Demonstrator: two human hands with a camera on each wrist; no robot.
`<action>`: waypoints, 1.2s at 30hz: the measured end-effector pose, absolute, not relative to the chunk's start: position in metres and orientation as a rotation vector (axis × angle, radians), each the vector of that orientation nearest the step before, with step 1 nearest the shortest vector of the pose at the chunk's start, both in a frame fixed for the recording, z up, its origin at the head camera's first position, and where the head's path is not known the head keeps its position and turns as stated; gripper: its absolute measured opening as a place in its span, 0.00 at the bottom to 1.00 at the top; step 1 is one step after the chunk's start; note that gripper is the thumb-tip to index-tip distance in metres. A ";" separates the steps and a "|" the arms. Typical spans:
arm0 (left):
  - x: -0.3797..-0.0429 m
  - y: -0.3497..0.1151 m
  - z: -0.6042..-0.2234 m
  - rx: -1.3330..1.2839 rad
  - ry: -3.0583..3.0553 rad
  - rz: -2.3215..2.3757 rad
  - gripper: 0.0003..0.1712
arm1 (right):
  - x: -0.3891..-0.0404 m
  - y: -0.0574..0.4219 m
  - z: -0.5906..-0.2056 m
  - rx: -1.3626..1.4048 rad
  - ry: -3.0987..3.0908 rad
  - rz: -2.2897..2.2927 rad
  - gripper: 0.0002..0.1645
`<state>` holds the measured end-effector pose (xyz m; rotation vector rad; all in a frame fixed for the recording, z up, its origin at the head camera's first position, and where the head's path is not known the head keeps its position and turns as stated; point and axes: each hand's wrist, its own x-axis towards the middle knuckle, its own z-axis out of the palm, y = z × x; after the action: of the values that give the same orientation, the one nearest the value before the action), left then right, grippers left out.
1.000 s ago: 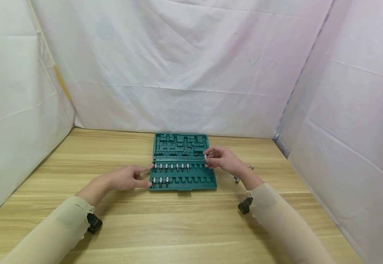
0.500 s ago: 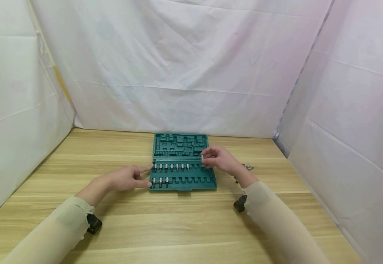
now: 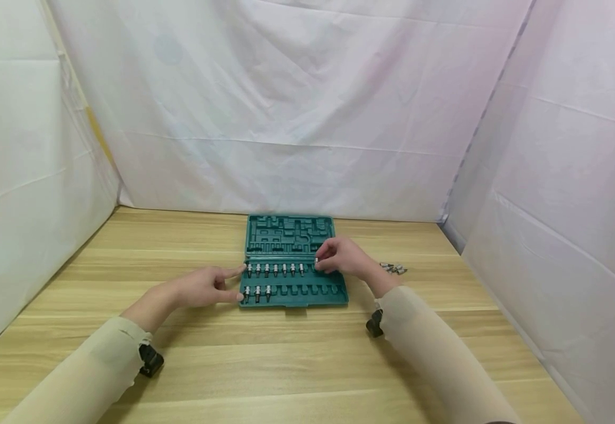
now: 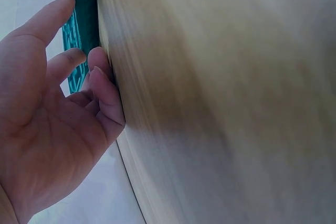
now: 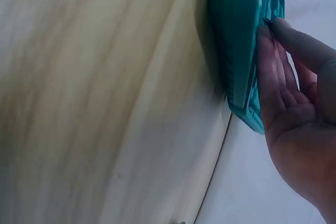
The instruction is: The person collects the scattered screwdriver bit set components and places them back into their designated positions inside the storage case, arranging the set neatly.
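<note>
An open green socket case [image 3: 307, 297] lies on the table, its lid folded back. Silver bit sockets with dark tips stand in two rows of its near half, several in the upper row and three in the lower row, such as this bit socket [image 3: 268, 290]. My left hand [image 3: 204, 287] rests against the case's left edge, thumb and forefinger stretched out on it. Over the upper row, right of the last seated piece, my right hand [image 3: 347, 259] pinches a small bit socket [image 3: 316, 261]. Its dark tip shows between thumb and forefinger in the right wrist view.
Several loose bit sockets [image 3: 394, 268] lie in a small pile on the wooden table [image 3: 286, 359], right of the case. White sheeting [image 3: 286, 106] hangs behind the table and along both sides.
My right hand has moved left along the upper row with the pinched bit socket, and its forearm now uncovers the loose pile. The left hand stays at the case's edge.
</note>
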<state>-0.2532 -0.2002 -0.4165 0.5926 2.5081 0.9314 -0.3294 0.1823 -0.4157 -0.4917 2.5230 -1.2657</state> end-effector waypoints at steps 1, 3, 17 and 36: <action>-0.253 -0.200 -0.416 0.592 2.509 0.929 0.49 | -0.330 0.180 -0.417 -0.490 2.535 -1.237 0.11; -0.253 -0.200 -0.416 0.591 2.509 0.926 0.49 | -0.330 0.176 -0.418 -0.495 2.555 -1.186 0.10; -0.253 -0.200 -0.417 0.593 2.501 0.939 0.49 | -0.331 0.168 -0.420 -0.532 2.676 -0.968 0.10; -0.253 -0.200 -0.417 0.603 2.518 0.920 0.49 | -0.330 0.169 -0.421 -0.556 2.679 -0.929 0.10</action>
<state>-0.2530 -0.1998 -0.4168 0.6031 2.5178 0.9198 -0.3298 0.1691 -0.4212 -0.5560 2.6794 -0.9287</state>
